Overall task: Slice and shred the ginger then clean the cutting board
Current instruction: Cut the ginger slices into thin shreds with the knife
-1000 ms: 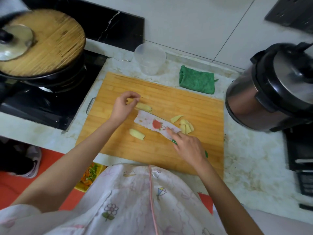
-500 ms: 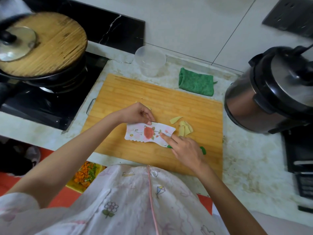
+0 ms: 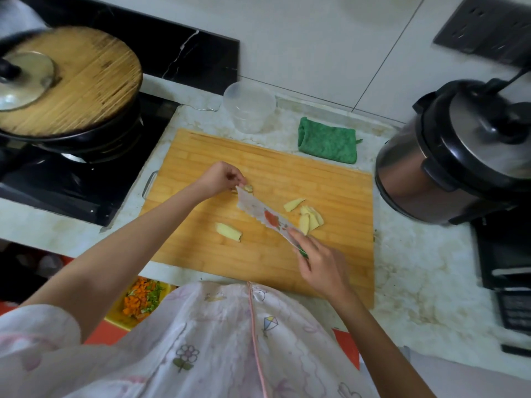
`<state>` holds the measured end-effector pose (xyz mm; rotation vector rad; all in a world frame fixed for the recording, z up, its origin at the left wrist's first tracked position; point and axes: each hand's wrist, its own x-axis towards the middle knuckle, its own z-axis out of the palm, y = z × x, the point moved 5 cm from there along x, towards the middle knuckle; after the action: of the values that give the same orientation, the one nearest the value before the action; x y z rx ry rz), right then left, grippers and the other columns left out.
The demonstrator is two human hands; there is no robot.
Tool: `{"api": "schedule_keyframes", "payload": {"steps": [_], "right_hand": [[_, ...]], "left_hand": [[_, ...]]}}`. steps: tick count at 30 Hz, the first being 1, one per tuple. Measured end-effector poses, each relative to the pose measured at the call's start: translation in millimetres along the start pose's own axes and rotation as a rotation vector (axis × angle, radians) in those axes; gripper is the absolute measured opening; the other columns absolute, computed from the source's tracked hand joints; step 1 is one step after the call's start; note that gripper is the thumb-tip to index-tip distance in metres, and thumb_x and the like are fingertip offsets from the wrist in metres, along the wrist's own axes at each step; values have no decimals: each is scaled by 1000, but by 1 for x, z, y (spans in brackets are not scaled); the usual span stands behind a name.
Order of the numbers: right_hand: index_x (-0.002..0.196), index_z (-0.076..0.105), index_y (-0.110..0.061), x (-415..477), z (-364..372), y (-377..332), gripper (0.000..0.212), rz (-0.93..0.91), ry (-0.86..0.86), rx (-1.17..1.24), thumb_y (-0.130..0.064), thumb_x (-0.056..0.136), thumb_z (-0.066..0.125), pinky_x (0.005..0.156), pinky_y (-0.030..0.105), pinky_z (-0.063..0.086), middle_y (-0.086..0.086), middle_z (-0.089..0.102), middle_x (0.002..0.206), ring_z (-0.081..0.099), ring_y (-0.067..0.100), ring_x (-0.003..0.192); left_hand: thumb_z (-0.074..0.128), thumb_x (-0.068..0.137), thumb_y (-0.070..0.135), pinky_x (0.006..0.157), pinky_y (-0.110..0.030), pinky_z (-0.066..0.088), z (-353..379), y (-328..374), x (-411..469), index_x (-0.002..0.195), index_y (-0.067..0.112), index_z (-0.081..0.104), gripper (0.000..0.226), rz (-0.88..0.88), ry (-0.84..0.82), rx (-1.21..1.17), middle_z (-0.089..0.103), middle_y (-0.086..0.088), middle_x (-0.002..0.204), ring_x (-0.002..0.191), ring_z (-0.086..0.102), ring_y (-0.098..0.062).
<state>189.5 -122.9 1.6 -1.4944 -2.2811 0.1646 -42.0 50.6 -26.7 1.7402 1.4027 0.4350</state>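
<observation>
A bamboo cutting board [image 3: 339, 254] lies on the marble counter. My right hand [image 3: 321, 262] grips the green handle of a white knife [image 3: 263, 214] with a red flower print; the blade slants up and left across the board. My left hand [image 3: 221, 178] pinches a small ginger piece [image 3: 248, 188] at the blade's far end. A peeled ginger chunk [image 3: 228, 231] lies left of the blade. Several thin ginger slices [image 3: 309, 218] sit in a loose pile to the right of the blade.
A folded green cloth [image 3: 327, 143] and a clear plastic tub [image 3: 249, 109] sit behind the board. A pressure cooker [image 3: 457, 156] stands at right. A black pan with a wooden lid [image 3: 71, 81] sits on the stove at left. A dish of chopped vegetables [image 3: 140, 300] shows below the counter edge.
The knife lay flat on the board under my left hand half a second ago; now the blade is tilted and angled up-left, and my left hand has moved up to hold a ginger piece.
</observation>
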Motion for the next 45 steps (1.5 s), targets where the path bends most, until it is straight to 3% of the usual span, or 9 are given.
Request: {"api": "schedule_keyframes", "payload": {"steps": [3,6,10,13,17,23,29,37,45], "right_hand": [[130,57,-22,-2,0,3,40,153,25,128,-24,91,47,41,19,42,-9,68,109,55,0,56],[132,55,-24,0,0,4,41,306,61,272,-20,91,54,53,12,40,-18,61,120,51,-7,65],[132,53,-28,5,6,5,40,512,34,451,-16,94,55,47,19,38,-23,63,86,49,6,52],[127,55,-28,14,17,4,35,567,-35,547,-17,94,51,43,24,30,-11,61,71,40,7,46],[129,54,-27,28,26,-11,34,476,-197,404,-23,95,50,42,23,30,-7,60,68,41,8,45],[126,58,-30,42,32,-47,31,142,-343,88,-29,95,53,47,23,35,-2,72,87,65,20,65],[138,43,-33,40,43,-60,44,42,-521,-42,-23,96,46,55,27,35,-2,69,109,67,22,83],[143,35,-28,38,43,-65,47,24,-559,-78,-21,97,43,56,30,31,3,65,100,63,24,80],[140,38,-30,43,42,-63,48,38,-571,-32,-18,94,46,54,29,32,4,68,98,64,25,80]], "left_hand": [[69,83,0,82,-26,49,0,1,1,91,6,75,12,17,-13,81,72,-8,94,87,63,-15],[70,85,7,95,-27,46,-5,1,-3,94,12,76,12,52,29,121,73,-3,99,101,64,-14],[69,85,6,110,-36,24,-16,-2,-18,98,11,74,16,102,218,143,72,-1,103,104,63,-16],[72,82,8,85,-40,51,-18,-12,-38,86,12,70,5,60,377,70,70,2,91,83,62,-15],[70,84,25,65,-36,50,-7,-13,-77,83,8,67,17,223,533,214,65,-5,86,75,61,-20],[49,95,26,82,-36,42,58,-34,-144,107,10,64,25,574,392,537,65,-8,107,96,57,-23],[39,98,30,89,-36,38,70,-50,-148,119,10,55,33,515,412,590,65,-10,111,104,52,-25],[47,87,22,81,-35,39,71,-45,-143,108,8,64,31,478,412,622,66,-10,98,92,52,-27],[47,84,20,85,-36,41,70,-45,-141,109,5,67,35,456,409,608,67,-10,105,99,52,-26]]}}
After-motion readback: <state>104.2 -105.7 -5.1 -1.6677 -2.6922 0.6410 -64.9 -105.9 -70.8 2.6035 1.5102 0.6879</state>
